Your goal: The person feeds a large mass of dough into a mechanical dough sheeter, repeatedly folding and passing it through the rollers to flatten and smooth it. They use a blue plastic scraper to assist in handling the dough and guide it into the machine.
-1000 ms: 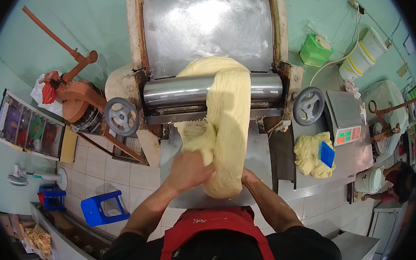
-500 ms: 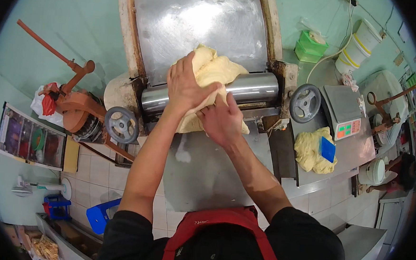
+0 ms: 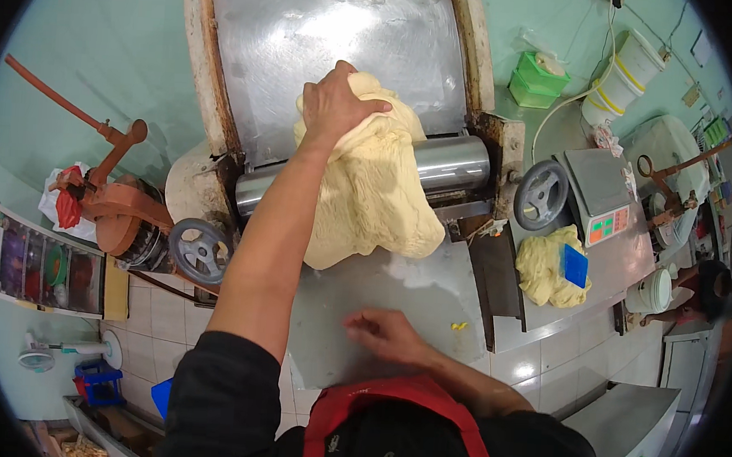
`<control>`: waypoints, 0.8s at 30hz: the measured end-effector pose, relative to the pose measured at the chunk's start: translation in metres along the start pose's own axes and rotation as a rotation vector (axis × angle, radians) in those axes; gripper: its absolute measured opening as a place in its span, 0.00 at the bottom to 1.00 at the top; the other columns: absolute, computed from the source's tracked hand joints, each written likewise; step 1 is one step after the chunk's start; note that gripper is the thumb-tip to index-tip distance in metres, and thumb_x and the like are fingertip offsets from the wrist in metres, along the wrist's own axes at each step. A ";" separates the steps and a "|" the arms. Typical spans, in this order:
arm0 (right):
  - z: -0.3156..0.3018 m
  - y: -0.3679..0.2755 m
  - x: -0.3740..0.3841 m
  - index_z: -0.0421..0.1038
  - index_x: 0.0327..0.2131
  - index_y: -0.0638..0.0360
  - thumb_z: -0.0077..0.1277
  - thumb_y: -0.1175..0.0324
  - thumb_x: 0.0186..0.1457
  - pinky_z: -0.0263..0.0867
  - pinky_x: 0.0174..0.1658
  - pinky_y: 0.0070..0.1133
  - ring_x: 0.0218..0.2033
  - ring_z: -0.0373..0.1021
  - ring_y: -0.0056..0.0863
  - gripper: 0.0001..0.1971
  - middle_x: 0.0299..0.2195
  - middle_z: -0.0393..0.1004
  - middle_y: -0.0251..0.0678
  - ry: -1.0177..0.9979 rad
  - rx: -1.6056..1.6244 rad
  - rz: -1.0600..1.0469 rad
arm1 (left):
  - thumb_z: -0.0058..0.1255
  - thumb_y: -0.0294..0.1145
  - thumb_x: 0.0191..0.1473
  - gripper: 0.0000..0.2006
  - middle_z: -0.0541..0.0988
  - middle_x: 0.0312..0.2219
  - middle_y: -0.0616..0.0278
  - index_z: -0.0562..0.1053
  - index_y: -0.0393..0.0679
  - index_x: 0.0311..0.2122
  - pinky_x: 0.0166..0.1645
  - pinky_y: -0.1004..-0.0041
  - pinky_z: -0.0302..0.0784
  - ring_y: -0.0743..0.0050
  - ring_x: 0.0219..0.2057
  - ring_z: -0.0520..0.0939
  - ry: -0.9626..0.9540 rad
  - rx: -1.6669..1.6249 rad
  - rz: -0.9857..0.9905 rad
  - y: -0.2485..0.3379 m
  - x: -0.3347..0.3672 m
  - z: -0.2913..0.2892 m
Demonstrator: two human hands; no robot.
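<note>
- Your dough (image 3: 377, 191) drapes over the steel roller (image 3: 458, 163), long axis running toward you, near end above the metal plate (image 3: 421, 295).
- Your left hand (image 3: 335, 109) reaches forward onto its far end, thumb spread; I cannot tell whether the fingers pinch.
- Your right hand (image 3: 386, 334) angles inward, fingers too blurred to tell.

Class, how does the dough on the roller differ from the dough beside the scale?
The roller dough is larger than the dough beside the scale. The left hand touches the roller dough; a flat blue piece lies on the other dough. Both are pale yellow.
</note>
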State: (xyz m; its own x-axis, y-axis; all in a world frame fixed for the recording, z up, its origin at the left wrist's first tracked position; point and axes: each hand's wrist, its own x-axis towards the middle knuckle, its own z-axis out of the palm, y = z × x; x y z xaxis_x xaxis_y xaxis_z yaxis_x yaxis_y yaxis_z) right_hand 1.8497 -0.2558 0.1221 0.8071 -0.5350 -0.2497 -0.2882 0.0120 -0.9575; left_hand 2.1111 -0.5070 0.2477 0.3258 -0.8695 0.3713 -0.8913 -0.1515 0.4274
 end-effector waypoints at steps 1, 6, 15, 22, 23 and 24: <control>0.008 0.020 -0.013 0.77 0.51 0.62 0.56 0.65 0.65 0.74 0.47 0.25 0.40 0.79 0.25 0.15 0.41 0.83 0.40 0.046 -0.008 0.012 | 0.75 0.62 0.37 0.41 0.85 0.41 0.54 0.74 0.46 0.52 0.60 0.61 0.66 0.57 0.45 0.84 -0.033 0.011 0.000 0.001 0.003 -0.002; 0.024 0.068 -0.063 0.78 0.50 0.61 0.57 0.62 0.63 0.75 0.49 0.27 0.41 0.80 0.29 0.17 0.41 0.83 0.42 0.165 -0.074 0.149 | 0.71 0.62 0.43 0.38 0.86 0.38 0.55 0.74 0.46 0.52 0.60 0.60 0.65 0.57 0.44 0.85 -0.072 0.038 0.005 0.007 -0.010 0.007; 0.008 0.154 -0.068 0.79 0.51 0.59 0.60 0.63 0.62 0.74 0.45 0.24 0.39 0.77 0.22 0.16 0.39 0.83 0.35 0.140 -0.156 0.217 | 0.46 0.49 0.68 0.35 0.57 0.71 0.46 0.56 0.44 0.74 0.74 0.44 0.44 0.45 0.72 0.57 0.139 0.193 0.368 -0.012 -0.159 0.038; -0.117 0.200 0.011 0.78 0.47 0.58 0.56 0.63 0.62 0.71 0.34 0.22 0.32 0.73 0.19 0.13 0.34 0.78 0.28 0.416 0.224 0.365 | 0.55 0.37 0.63 0.34 0.56 0.71 0.38 0.59 0.34 0.70 0.72 0.42 0.51 0.33 0.71 0.55 0.032 -0.199 0.157 -0.043 -0.354 0.082; -0.140 0.203 0.025 0.78 0.47 0.58 0.58 0.63 0.61 0.71 0.35 0.22 0.32 0.73 0.20 0.13 0.34 0.78 0.28 0.478 0.272 0.359 | 0.60 0.35 0.60 0.35 0.57 0.70 0.38 0.60 0.34 0.68 0.71 0.41 0.52 0.32 0.70 0.56 0.045 -0.462 0.142 -0.059 -0.378 0.106; -0.160 0.213 0.038 0.77 0.47 0.58 0.60 0.64 0.61 0.72 0.35 0.22 0.32 0.73 0.20 0.14 0.33 0.78 0.28 0.543 0.320 0.358 | 0.62 0.34 0.58 0.35 0.58 0.70 0.41 0.62 0.34 0.67 0.71 0.44 0.54 0.38 0.70 0.58 0.051 -0.524 -0.099 -0.069 -0.386 0.126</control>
State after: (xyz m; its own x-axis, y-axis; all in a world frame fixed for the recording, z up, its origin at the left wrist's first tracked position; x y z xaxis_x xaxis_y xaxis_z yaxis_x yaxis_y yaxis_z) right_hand 1.7371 -0.4087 -0.0682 0.2978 -0.7951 -0.5283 -0.2544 0.4672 -0.8467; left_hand 2.0068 -0.2200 -0.0289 0.4266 -0.8371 0.3424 -0.5831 0.0348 0.8117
